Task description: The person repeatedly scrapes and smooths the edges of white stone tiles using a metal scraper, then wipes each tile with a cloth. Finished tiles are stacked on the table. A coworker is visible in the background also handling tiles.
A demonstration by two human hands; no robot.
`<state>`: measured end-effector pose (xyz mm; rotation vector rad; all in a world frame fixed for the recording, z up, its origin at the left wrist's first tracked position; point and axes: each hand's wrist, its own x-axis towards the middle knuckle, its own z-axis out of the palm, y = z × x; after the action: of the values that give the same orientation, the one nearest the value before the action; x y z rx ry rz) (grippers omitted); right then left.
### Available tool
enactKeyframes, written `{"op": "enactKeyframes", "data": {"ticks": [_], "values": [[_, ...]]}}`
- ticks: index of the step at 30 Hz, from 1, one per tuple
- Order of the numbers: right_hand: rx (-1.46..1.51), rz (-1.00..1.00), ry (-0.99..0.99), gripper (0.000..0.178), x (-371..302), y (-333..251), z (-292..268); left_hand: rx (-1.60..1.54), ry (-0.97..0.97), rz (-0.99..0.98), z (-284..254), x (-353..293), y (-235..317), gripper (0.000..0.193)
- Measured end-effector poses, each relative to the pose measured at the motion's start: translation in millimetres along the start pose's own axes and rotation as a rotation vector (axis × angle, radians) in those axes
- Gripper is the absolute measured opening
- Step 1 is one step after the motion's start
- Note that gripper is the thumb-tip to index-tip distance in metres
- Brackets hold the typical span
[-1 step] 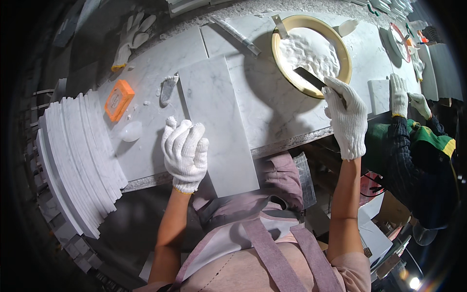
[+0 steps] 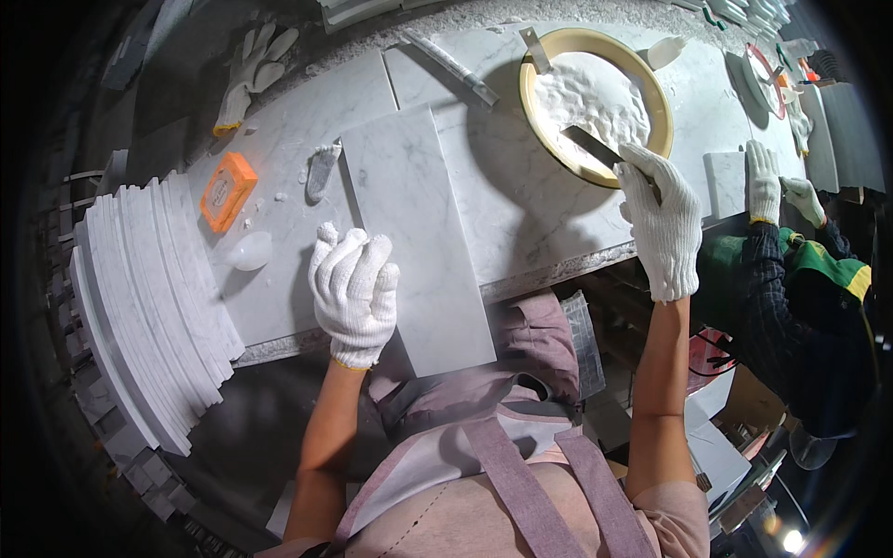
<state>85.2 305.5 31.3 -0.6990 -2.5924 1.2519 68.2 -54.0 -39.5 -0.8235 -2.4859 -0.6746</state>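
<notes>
My right hand (image 2: pixel 662 219), in a white knit glove, grips a flat metal putty knife (image 2: pixel 592 146). Its blade reaches over the near rim of a cream-yellow bowl (image 2: pixel 662 102), above lumpy white paste (image 2: pixel 595 102). A second metal scraper (image 2: pixel 537 50) leans on the bowl's far left rim. My left hand (image 2: pixel 356 293), also gloved, is at the left edge of a long grey-veined marble tile (image 2: pixel 419 242), fingers loosely curled and apart, with nothing seen in it. Whether it touches the tile I cannot tell. The tile's near end juts past the table edge toward me.
Stacked white slabs (image 2: pixel 153 298) rise at the left. On the marble table lie an orange block (image 2: pixel 227 192), a whitish rounded piece (image 2: pixel 251 251), a paste-smeared tool (image 2: pixel 323 173), a clear tube (image 2: pixel 451 67) and a spare glove (image 2: pixel 246 79). At right works another gloved person (image 2: pixel 791 270).
</notes>
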Motion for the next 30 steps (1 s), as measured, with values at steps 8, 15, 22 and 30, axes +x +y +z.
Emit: {"op": "enactKeyframes", "data": {"ticks": [8,15,22,30], "values": [[0.126,0.168,-0.052,0.029,6.3,-0.6,5.1,0.016,0.004,-0.008,0.0,-0.7,-0.6,0.027],[0.180,0.249,-0.042,0.030,4.9,-2.2,3.5,0.001,0.004,0.003,-0.2,-1.2,-0.4,0.028],[0.187,0.266,-0.054,0.030,5.4,0.9,2.7,0.011,-0.002,-0.012,-0.8,-1.7,0.5,0.026],[0.155,0.227,-0.058,0.028,8.3,1.5,2.7,0.014,0.000,-0.005,-0.4,-0.8,0.5,0.027]]}}
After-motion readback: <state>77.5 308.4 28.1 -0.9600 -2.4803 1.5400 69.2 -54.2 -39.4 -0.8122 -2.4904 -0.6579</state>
